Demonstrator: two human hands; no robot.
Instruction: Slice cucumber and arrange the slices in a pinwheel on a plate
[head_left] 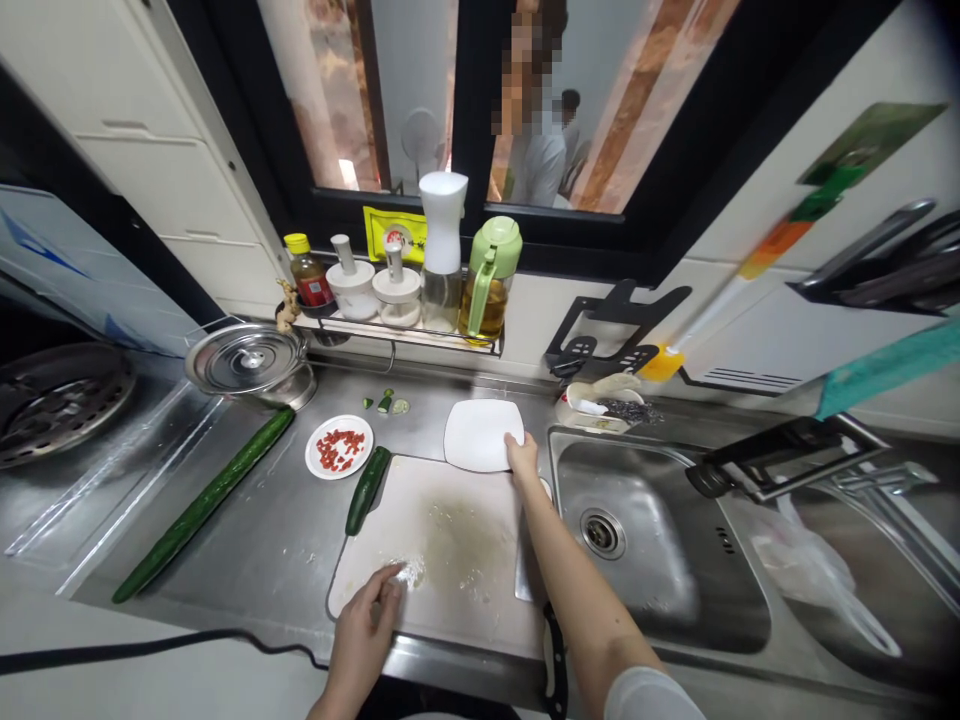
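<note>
My right hand (522,456) grips the right edge of a white square plate (482,432), thumb on top. The plate is at the back of a pale cutting board (450,590), whose surface is wet. Over the board's front left corner my left hand (369,617) rests with loosely bent fingers, holding nothing that I can see. A short piece of cucumber (367,492) lies along the board's left edge. Partly hidden under my right forearm is a knife (555,655), its black handle pointing toward me at the board's right side.
Left of the board are a small plate (309,447) of chopped red pieces, a long cucumber (206,505) and a lidded steel pot (289,385). Small cucumber scraps (385,403) lie behind. A rack (405,337) carries bottles and jars. The sink (652,560) is at right.
</note>
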